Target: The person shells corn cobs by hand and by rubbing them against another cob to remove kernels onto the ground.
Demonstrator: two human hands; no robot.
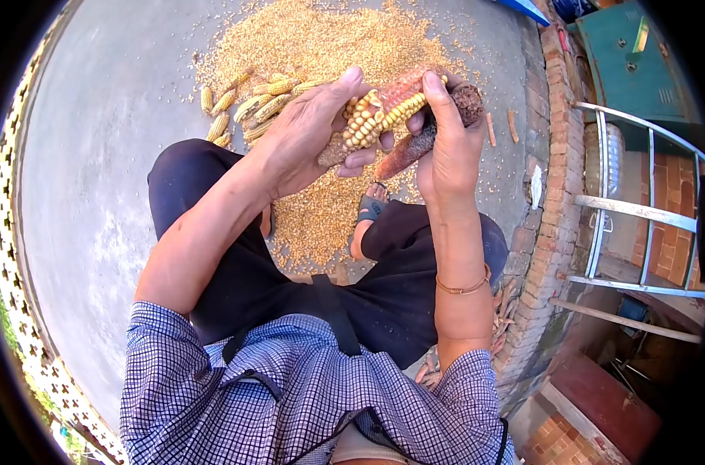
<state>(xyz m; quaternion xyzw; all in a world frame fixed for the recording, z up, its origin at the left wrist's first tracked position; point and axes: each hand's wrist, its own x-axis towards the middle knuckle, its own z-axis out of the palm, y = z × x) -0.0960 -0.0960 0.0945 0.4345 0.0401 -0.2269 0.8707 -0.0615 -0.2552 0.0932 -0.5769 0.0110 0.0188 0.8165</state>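
A partly shelled corn cob (pixel 379 112) is held up between both hands, with yellow kernels on part of it and bare reddish core showing on the rest. My left hand (pixel 310 132) is closed around its lower left end. With thumb pressed along the kernels, my right hand (pixel 453 147) grips the upper right end. A dark, bare corn cob (pixel 399 157) also sits in my right hand, slanting under the fingers. Below and beyond the hands lies a wide heap of loose corn kernels (pixel 313 43). Several unshelled corn cobs (pixel 271 105) rest left of the heap.
The grey concrete floor (pixel 96 194) has a patterned border wall (pixel 27 310) on the left. To the right runs a low brick edge (pixel 554 186), with a metal ladder (pixel 639 205) beyond it. Bare cobs (pixel 503 310) lie by my right elbow.
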